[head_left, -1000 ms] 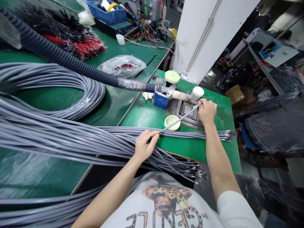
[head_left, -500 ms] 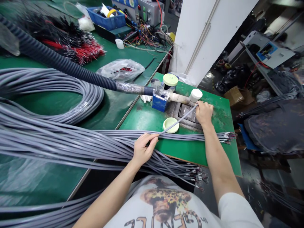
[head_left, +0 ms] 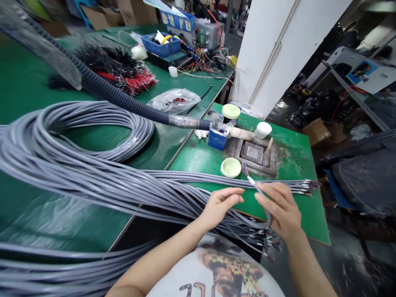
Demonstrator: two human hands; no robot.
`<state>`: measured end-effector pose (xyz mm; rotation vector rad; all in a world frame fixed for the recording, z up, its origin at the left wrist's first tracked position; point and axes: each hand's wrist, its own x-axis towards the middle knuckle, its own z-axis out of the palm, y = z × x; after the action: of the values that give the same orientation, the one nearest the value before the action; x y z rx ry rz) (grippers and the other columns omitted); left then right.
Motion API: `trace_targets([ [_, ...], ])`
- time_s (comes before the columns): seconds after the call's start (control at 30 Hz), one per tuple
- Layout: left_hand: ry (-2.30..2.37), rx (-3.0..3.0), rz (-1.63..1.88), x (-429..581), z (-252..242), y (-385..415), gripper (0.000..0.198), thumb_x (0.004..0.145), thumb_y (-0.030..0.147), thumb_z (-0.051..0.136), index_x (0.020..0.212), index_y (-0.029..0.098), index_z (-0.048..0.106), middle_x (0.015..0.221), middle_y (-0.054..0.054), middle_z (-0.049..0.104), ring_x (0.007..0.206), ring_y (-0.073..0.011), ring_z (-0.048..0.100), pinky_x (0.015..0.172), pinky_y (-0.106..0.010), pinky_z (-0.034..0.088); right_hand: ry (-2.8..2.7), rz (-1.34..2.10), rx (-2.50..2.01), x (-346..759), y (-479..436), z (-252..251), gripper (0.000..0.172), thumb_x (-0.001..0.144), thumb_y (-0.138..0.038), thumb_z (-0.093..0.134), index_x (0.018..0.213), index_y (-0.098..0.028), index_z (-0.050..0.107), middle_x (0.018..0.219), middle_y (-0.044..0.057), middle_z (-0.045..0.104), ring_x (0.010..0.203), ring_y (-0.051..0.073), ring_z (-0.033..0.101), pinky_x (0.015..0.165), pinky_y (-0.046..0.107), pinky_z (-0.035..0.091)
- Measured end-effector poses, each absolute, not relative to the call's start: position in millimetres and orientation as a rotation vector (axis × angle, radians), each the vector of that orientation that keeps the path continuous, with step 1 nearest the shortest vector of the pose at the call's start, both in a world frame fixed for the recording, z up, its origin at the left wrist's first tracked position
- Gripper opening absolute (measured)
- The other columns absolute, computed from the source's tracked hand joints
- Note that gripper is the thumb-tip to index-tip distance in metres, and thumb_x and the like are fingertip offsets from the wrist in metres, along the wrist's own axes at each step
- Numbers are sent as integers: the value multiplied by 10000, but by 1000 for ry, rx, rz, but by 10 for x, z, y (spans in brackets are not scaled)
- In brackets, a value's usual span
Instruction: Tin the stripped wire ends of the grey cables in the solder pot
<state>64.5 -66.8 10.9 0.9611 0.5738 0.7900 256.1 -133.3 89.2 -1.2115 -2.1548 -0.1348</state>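
My right hand (head_left: 281,208) is closed on a grey cable (head_left: 259,189) close to its stripped end, where coloured wires (head_left: 244,168) fan out past a white wrap and point up and left. Behind the fingers the cable bends down in a loop. To its left, my left hand (head_left: 221,206) has its fingers stretched toward the cable, thumb and forefinger apart, holding nothing. A thick bundle of grey cables (head_left: 136,181) runs beneath and behind my left hand. Just beyond the wire ends is a shallow pale-green lid (head_left: 230,167).
A metal solder pot (head_left: 254,153) is set in the green board (head_left: 192,159), with a stick across its right side. A corrugated hose (head_left: 130,101) reaches over to it beside a blue box (head_left: 217,139). A white cup (head_left: 262,129) stands behind; cable coils (head_left: 142,134) lie left.
My right hand has come back from the solder pot toward me with the cable, whose wire end now shows. My left hand has let go of the cable. The view has shifted left.
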Motion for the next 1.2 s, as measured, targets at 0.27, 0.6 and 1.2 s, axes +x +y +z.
trace_targets([
  [0.27, 496, 634, 766, 782, 207, -787, 302, 721, 418, 750, 820, 133, 763, 677, -42, 659, 635, -110, 549, 667, -233, 429, -2224, -66, -1199, 2348, -1655, 687, 494, 848, -55, 443, 1278, -257, 580, 1288, 78, 617, 1153, 259, 527, 935, 495, 450],
  [0.6, 519, 735, 738, 752, 129, -829, 245, 758, 401, 719, 791, 162, 759, 714, -41, 678, 658, -134, 601, 705, -261, 467, -1926, 337, -1369, 2292, -1710, 736, 443, 867, -145, 461, 1262, -318, 561, 1096, 75, 701, 961, 257, 642, 816, 447, 508],
  [1.2, 611, 824, 876, 544, 200, -535, 260, 715, 398, 742, 765, 149, 689, 708, -25, 652, 691, -129, 567, 702, -253, 426, -1088, 1459, -1501, 2111, -1500, 564, 345, 859, -440, 566, 673, -161, 645, 378, -34, 534, 309, 74, 403, 376, 198, 311],
])
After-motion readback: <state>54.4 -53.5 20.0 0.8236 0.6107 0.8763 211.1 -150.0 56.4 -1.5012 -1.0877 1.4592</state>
